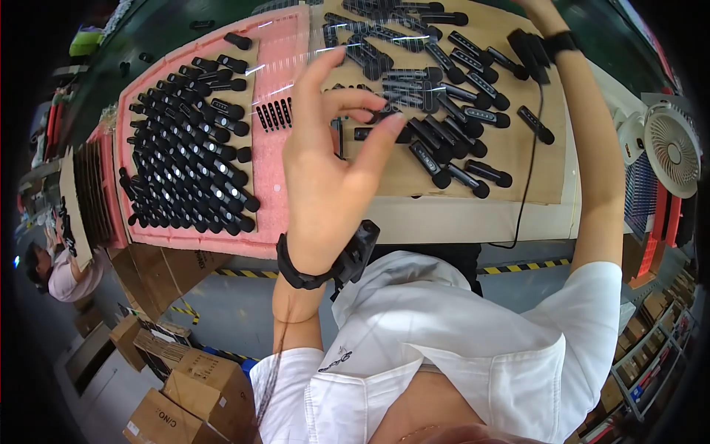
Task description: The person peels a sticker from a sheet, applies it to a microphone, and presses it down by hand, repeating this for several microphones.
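Observation:
My left hand [329, 159] is raised over the table, thumb and fingertips curled toward each other at the lower edge of a clear, shiny plastic sheet [310, 50]. The sheet seems to be between them, though the contact is hard to see. Several slim black strips [274, 115] show beside the hand, apparently on the sheet. Just past the thumb tip lies a small black microphone [370, 134]. My right hand [534, 3] is cut off by the top edge, so its fingers are hidden. A black device is strapped to each wrist.
Many black microphones [196, 148] stand in rows on a pink foam tray [270, 200]; others [481, 116] lie loose on brown cardboard [536, 174]. A black cable [534, 140] hangs from the right wrist. A white fan [671, 140] stands right. A person [70, 274] is far left, beyond cartons [203, 381].

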The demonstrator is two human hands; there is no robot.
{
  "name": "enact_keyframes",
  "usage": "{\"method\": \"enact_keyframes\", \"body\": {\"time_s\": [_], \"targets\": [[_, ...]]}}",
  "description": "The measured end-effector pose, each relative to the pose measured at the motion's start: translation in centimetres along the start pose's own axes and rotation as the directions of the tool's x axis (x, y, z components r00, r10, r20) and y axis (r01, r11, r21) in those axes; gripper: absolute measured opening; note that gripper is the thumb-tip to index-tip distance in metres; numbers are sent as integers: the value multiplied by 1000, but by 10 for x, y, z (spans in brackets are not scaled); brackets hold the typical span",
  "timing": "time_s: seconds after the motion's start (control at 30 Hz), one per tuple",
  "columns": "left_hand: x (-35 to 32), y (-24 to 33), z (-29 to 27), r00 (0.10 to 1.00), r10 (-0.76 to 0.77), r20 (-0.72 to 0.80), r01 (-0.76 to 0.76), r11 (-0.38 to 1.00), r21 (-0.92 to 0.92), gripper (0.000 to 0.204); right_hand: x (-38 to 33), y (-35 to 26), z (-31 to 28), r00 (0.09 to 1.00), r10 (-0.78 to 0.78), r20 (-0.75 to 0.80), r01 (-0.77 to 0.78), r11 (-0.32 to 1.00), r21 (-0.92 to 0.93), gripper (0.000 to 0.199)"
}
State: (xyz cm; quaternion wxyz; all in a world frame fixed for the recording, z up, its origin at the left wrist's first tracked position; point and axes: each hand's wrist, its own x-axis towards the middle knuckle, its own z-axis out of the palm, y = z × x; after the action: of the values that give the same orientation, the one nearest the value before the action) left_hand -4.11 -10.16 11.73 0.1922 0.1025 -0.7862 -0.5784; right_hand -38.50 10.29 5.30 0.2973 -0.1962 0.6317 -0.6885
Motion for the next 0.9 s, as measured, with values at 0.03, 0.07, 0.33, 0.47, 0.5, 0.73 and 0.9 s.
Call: {"method": "enact_keyframes", "body": {"time_s": [0.03, 0.07, 0.33, 0.47, 0.5, 0.73, 0.9], "targets": [[-2, -2, 0, 1000, -5, -9, 5, 1000, 11, 59, 11, 11, -10, 982, -4, 191, -31, 984, 177, 22], [-3, -3, 2, 1000, -5, -13, 5, 1000, 19, 58, 14, 13, -9, 929, -10, 370, -119, 938, 326, 23], [-11, -3, -18, 994, -51, -100, 56, 997, 46, 54, -19, -16, 62, 985, -115, -126, -55, 483, -874, 32], [-8, 3, -10, 999, -6, -31, 5, 1000, -31, 55, -72, -17, 48, 975, 209, 80, 15, 297, -955, 23], [-8, 6, -11, 1000, 6, -21, -7, 999, -34, 55, -76, 1, 39, 968, 213, 129, 67, 277, -959, 19], [-14, 11, -12, 998, 23, 66, -19, 998, -66, 58, -109, -3, 62, 999, -13, 43, 44, 420, -907, 13], [-17, 20, -10, 998, -25, 64, 38, 975, -217, 62, -145, -17, 115, 972, -236, 21, 203, 783, -587, 15]]}}
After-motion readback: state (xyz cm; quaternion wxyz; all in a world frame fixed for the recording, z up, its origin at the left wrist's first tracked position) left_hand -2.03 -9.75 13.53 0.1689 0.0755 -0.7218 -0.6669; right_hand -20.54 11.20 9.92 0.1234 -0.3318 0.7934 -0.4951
